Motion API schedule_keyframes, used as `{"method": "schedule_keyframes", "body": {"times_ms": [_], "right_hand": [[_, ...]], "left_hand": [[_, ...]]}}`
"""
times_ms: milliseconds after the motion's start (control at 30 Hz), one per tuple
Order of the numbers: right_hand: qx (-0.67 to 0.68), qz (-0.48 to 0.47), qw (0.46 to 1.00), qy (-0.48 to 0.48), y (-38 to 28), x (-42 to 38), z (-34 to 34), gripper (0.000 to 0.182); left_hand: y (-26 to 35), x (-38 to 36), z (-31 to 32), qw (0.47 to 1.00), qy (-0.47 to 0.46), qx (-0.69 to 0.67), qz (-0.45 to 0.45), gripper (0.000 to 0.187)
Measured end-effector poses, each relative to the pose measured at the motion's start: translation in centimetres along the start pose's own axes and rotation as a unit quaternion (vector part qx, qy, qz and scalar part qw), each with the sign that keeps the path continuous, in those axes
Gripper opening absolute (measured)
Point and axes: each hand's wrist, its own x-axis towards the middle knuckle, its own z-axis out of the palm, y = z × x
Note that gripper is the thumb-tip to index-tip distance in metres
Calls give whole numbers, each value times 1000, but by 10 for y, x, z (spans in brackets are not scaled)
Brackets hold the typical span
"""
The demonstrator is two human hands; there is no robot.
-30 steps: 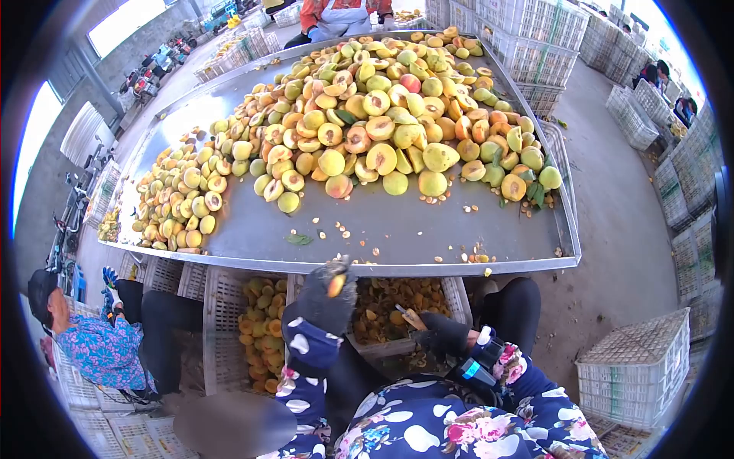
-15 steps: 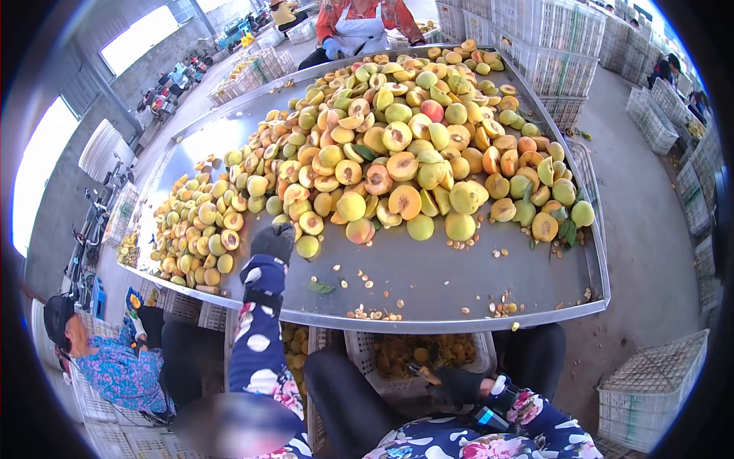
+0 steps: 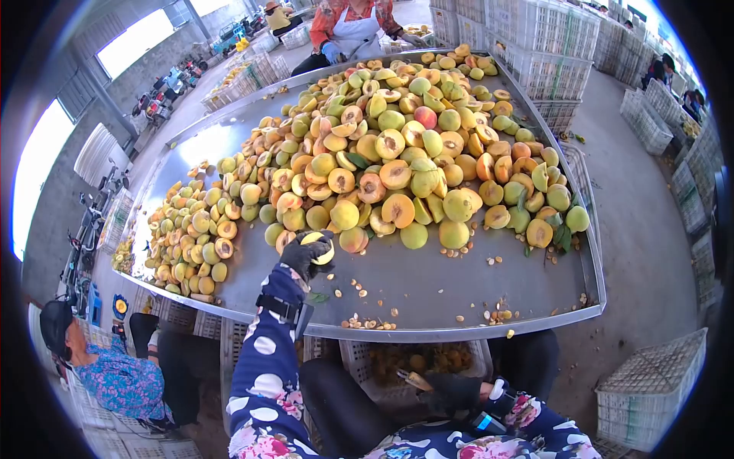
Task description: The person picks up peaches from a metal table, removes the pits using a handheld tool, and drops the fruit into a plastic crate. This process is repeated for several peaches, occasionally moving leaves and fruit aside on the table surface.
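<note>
My left hand (image 3: 307, 256), in a dark glove, is closed around a yellow peach (image 3: 324, 249) just above the metal table, at the front edge of the peach pile (image 3: 367, 164). Whole green-yellow peaches and cut halves with orange flesh make up that pile. Low over my lap, my right hand (image 3: 451, 392), gloved in black, grips a short wooden-handled knife (image 3: 415, 380) with its metal tip pointing left. Beneath it and beyond, under the table edge, a crate (image 3: 358, 366) contains peach pieces.
The metal table (image 3: 428, 283) has a raised rim and scattered pits (image 3: 497, 314). Across it sits a person in a white apron (image 3: 358, 34); another person in a blue patterned top (image 3: 126, 382) is at lower left. Stacked crates (image 3: 547, 46) stand at back right, and a lidded crate (image 3: 650, 394) at right.
My left hand has shifted right along the pile's front edge and now shows a peach in its grasp. My right hand stays low with the knife. The view has shifted slightly.
</note>
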Motion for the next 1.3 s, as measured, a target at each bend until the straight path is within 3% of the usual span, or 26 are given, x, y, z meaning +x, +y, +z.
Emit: {"method": "schedule_keyframes", "body": {"times_ms": [33, 100, 133, 200, 300, 333, 433, 567, 600, 800, 867, 900, 1000, 1200, 1300], "right_hand": [[80, -15, 997, -8, 0, -6, 4, 33], [31, -166, 985, 25, -35, -40, 37, 30], [-44, -188, 981, 29, -45, -47, 42, 29], [-178, -246, 951, 52, -59, -60, 54, 26], [-321, -367, 863, 131, -68, -77, 80, 20], [-355, -400, 831, 154, -69, -80, 86, 20], [-449, -506, 705, 215, -60, -76, 87, 22], [-498, -458, 687, 266, -54, -88, 97, 28], [-503, -452, 685, 272, -53, -90, 99, 27], [-510, -419, 693, 291, -46, -92, 107, 24], [-530, -364, 701, 308, -50, -98, 117, 25], [-532, -384, 693, 300, -46, -93, 114, 28], [-537, -409, 683, 279, -34, -80, 104, 32], [-562, -373, 707, 214, -33, -75, 99, 33], [-579, -359, 708, 185, -28, -65, 86, 34]], "left_hand": [[-10, -14, -6, 985, -84, -147, -19, 41], [-3, -69, 34, 949, -145, -275, -49, 44], [-11, -86, 42, 933, -97, -339, -68, 45], [-25, -121, 69, 923, -104, -366, -56, 49], [-42, -156, 105, 899, -102, -424, -29, 46], [-53, -158, 107, 896, -125, -425, -28, 53], [-79, -171, 123, 867, -174, -466, -12, 55], [-112, -168, 127, 782, -264, -564, -14, 55], [-113, -169, 127, 850, -258, -458, 34, 55], [-111, -184, 135, 875, -240, -418, 39, 48], [-107, -191, 140, 901, -174, -397, 24, 51], [-105, -194, 142, 912, -139, -386, 16, 53], [-128, -185, 140, 970, -74, -201, 117, 48], [-151, -178, 120, 916, -135, -376, -22, 33], [-119, -197, 127, 981, -160, -73, 78, 26]]}}
